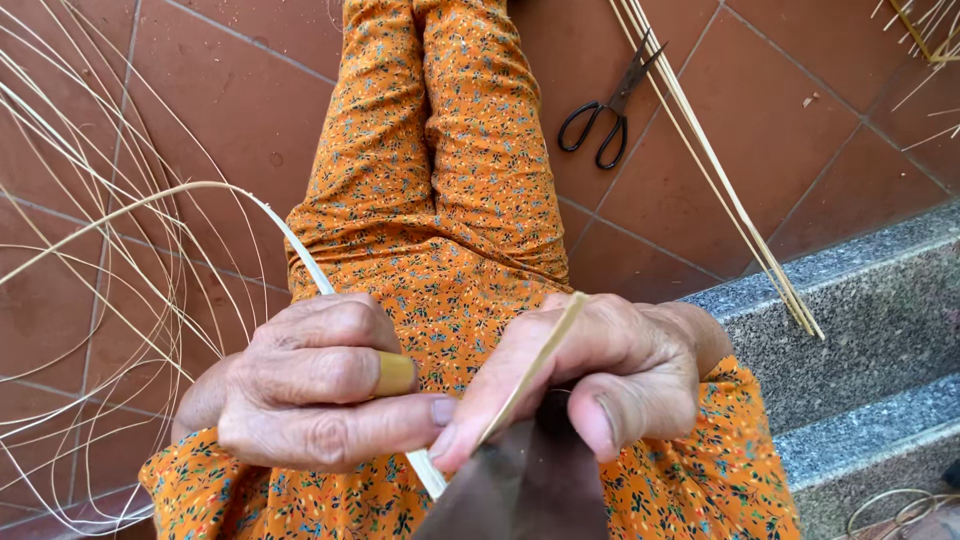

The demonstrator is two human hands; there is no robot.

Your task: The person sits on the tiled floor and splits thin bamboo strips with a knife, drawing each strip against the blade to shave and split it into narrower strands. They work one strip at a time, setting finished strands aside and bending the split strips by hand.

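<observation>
My left hand [320,390] is closed around a thin pale bamboo strip [300,252], with a yellowish guard [394,374] on one finger. The strip arcs out to the left over the floor and runs down past my left thumb. My right hand [600,375] grips a dark knife blade [525,485] whose wide end points toward the camera. A second split sliver [540,362] rises from the blade across my right index finger. Both hands rest over my lap, which is covered in orange flowered cloth [440,200].
Black scissors [605,105] lie on the red floor tiles [720,160] beyond my knees. A bundle of long bamboo strips [720,180] leans across a grey stone step [860,300] at right. Several loose thin strips [90,300] curl at left.
</observation>
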